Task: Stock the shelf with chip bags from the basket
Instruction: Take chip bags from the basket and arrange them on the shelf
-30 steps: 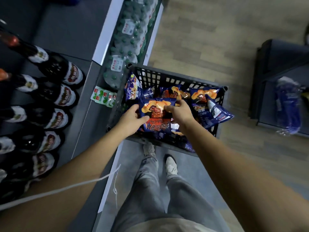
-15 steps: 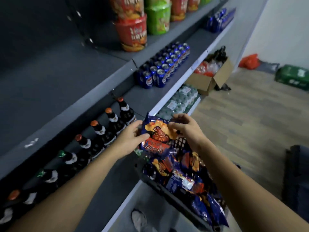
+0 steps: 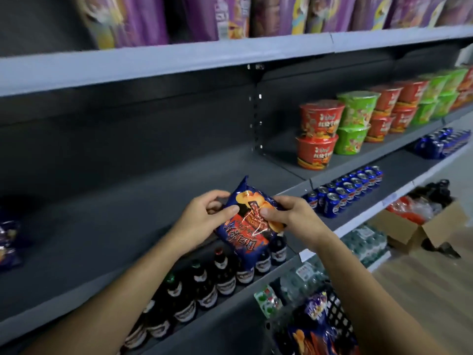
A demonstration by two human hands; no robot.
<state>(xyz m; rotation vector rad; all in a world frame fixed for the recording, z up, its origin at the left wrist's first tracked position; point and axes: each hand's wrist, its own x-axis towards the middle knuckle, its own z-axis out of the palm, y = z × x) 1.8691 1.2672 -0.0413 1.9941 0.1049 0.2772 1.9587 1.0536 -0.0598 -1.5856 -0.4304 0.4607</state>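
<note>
A blue and red chip bag [image 3: 248, 226] is held up in front of the grey middle shelf [image 3: 107, 221], tilted with its top toward the shelf. My left hand [image 3: 202, 221] grips its left edge and my right hand [image 3: 291, 219] grips its right edge. The black mesh basket [image 3: 337, 319] sits at the bottom right with more chip bags [image 3: 314, 331] inside, partly hidden by my right arm. Another blue chip bag [image 3: 7, 242] stands on the same shelf at the far left.
Red and green noodle bowls [image 3: 332, 129] stand on the shelf's right section. Purple bags [image 3: 230, 16] fill the shelf above. Dark bottles [image 3: 212, 280] and blue cans [image 3: 345, 188] line the shelf below. An open cardboard box [image 3: 419, 224] rests on the wooden floor.
Both hands lifted the chip bag out of the basket and raised it to the middle shelf. My view swung up from the basket to the shelves.
</note>
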